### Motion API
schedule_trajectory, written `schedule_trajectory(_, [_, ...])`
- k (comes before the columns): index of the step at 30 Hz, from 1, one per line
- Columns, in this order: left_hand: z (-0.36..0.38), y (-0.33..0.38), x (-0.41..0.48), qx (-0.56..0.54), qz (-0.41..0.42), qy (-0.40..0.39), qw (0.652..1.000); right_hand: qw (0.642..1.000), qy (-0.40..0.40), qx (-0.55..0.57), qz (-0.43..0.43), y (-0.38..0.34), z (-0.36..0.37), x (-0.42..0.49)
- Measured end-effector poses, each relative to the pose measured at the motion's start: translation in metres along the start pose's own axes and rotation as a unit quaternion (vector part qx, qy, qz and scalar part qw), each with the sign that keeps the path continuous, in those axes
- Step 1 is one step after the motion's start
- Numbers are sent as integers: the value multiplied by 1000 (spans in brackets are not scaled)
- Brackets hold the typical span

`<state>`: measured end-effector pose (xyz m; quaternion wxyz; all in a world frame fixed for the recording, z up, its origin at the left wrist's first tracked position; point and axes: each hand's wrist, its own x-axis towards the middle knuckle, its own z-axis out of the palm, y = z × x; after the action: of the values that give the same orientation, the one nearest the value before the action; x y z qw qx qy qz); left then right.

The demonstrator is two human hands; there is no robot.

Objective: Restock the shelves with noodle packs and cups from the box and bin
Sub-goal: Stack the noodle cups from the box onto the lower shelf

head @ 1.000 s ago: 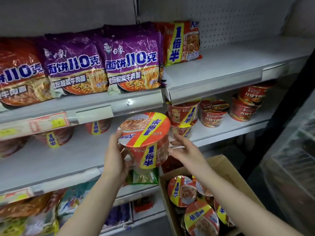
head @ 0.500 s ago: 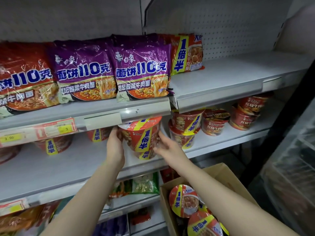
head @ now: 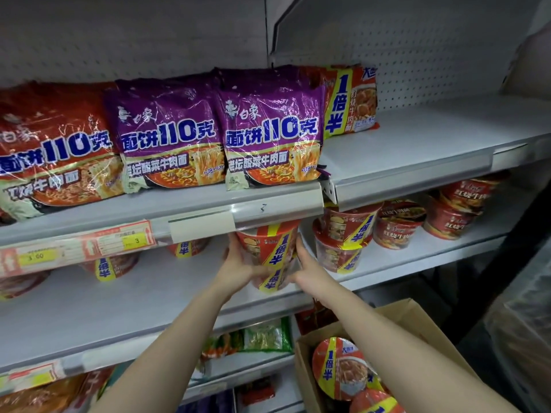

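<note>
Since the earlier frames the cup (head: 269, 257) has travelled up and forward from above the box (head: 417, 320) to the middle shelf (head: 119, 311), and its lid has passed under the upper shelf (head: 208, 204) edge.

Hand state: the left hand (head: 238, 263) and right hand (head: 307, 265) both grasp the cup, one on each side wall, fingers curled around it. The cup stands upright at the front of the middle shelf; whether its base rests on the surface cannot be determined.

Hazards, as judged from this position:
- Clearance under the upper shelf edge is small. Lifting during the push could catch the lid rim and tip the cup.
- A stack of two cups (head: 346, 236) stands just beside the right hand. A sideways drift of that hand could knock the stack over.
- Releasing the cup too near the front lip could let it fall toward the box.

Legible markings:
- Cup: "1倍半" on a yellow band; the same marking appears on the cups in the box and on the orange pack (head: 348, 99).
- Purple packs (head: 268, 129): "白象", "面饼110克", "老坛酸菜牛肉面".
- Red pack (head: 53, 150): "110克".
- Red cups (head: 456, 210): "红烧牛", remainder cut off.
- Price tag (head: 38, 256): "3 00".
</note>
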<state>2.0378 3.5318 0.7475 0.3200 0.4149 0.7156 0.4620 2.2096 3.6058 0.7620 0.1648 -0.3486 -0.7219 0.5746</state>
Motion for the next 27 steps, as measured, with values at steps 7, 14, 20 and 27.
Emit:
schedule_trajectory(7, [-6,-3,18,24,11,6,1000,1000,10,-22,10,12,0,21])
schedule_trajectory(14, [0,-15,30,48,24,-24,998,1000,2,-7,19,19,-2,28])
schedule_trajectory(20, [-6,-18,42,78,19,-58,995,999,-7,10,51,11,-9,13])
schedule_trajectory(27, [2,-13,47,88,19,-80,993,997,-12,42,69,18,-13,-1])
